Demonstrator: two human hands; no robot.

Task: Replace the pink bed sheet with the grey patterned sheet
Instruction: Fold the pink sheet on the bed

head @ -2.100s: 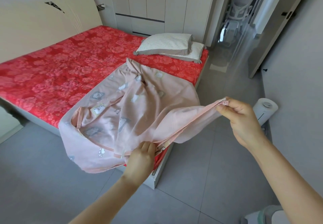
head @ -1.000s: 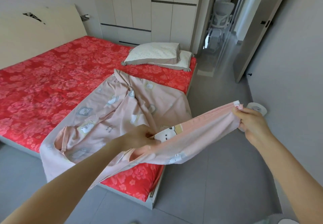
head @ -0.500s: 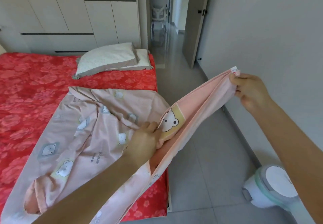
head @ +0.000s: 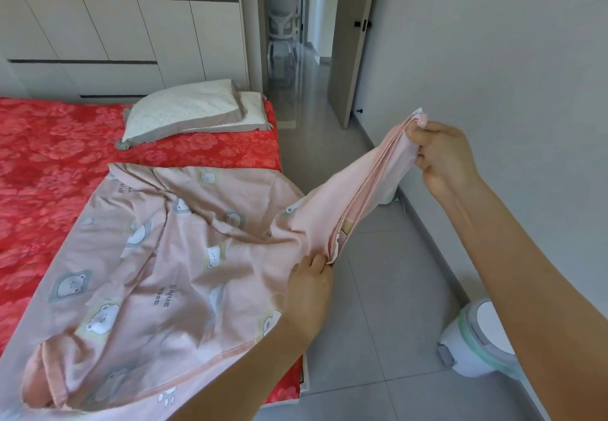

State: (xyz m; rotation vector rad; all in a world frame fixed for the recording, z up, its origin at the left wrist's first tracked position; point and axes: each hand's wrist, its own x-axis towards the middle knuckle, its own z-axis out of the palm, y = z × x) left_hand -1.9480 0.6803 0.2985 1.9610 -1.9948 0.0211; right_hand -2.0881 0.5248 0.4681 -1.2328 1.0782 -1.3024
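Pinching the pink sheet with left grip at 6 o'clock, clutching its corner with right grip at 2 o'clock.

Open floor beside bed

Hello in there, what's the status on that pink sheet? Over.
Left hand pinches the pink sheet at its edge; right hand grips a raised corner. Most of it lies on the red bed. Pillows beyond, not touching it.
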